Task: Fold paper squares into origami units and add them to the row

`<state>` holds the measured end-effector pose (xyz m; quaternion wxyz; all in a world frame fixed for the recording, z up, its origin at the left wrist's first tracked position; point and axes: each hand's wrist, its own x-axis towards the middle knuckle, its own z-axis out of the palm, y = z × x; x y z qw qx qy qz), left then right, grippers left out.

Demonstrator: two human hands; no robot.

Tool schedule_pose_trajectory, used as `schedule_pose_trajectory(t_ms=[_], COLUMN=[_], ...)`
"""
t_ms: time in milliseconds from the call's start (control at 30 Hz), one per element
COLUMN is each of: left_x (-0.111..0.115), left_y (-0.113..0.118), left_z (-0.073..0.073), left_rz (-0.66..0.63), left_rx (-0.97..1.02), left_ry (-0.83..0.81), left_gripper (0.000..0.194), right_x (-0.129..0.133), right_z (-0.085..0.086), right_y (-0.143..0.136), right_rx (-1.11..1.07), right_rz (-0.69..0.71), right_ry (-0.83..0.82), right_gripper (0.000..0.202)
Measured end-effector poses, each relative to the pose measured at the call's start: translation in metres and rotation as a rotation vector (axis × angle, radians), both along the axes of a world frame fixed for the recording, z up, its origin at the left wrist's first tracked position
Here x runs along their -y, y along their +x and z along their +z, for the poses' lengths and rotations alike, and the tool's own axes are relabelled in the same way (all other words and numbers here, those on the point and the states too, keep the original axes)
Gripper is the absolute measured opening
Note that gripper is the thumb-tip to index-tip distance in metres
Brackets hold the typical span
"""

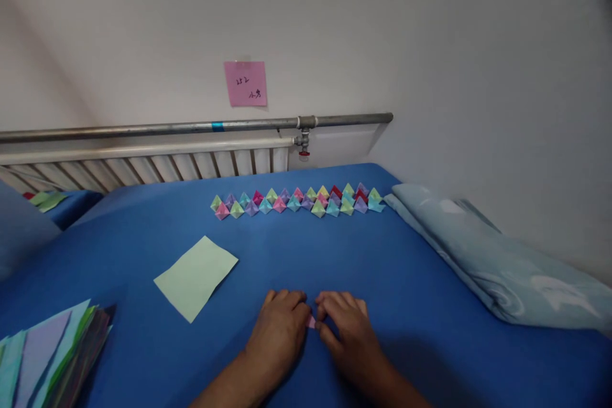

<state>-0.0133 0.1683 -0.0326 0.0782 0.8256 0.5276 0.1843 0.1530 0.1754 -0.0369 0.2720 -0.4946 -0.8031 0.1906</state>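
Close together over the blue surface, my left hand (pixel 283 326) and my right hand (pixel 347 326) both have curled fingers on a small piece of pink paper (pixel 311 322). Only a bit of that paper shows between the fingertips; its full shape is hidden. Beyond the hands, folded paper pieces (pixel 279 204) in many colours stand in two long rows. To the left of my left hand lies a pale green sheet of paper (pixel 196 277), flat and turned at an angle.
A stack of coloured paper (pixel 52 357) sits at the lower left. On the right a folded pale blue blanket (pixel 497 255) lies against the wall. A radiator (pixel 143 162) and metal pipe (pixel 167 130) run along the back, below a pink note (pixel 245 84).
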Motion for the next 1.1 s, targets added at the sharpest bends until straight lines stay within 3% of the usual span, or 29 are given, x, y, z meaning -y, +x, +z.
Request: schedule_pose_trajectory(t_ms=[300,633,867,1100], left_x=[-0.004,-0.007,-0.005,-0.006], left_y=[-0.007,-0.019,-0.016,-0.019], left_z=[0.006,0.019,0.030,0.024], left_rz=[-0.039,-0.013,0.042,0.078], left_rx=[0.032,0.168,0.129,0.219], left_ry=[-0.099,-0.384,-0.448,-0.476], left_gripper=[0.021,0.031,0.012,0.008], right_x=[0.000,-0.001,0.001,0.001], right_z=[0.000,0.000,0.006,0.004], right_y=[0.002,0.002,-0.001,-0.003], right_rx=[-0.001,-0.002,0.020,-0.051], right_rz=[0.008,0.030,0.092,0.109], right_ry=[-0.024,-0.005,0.008,0.003], right_gripper=[0.019,0.020,0.017,0.017])
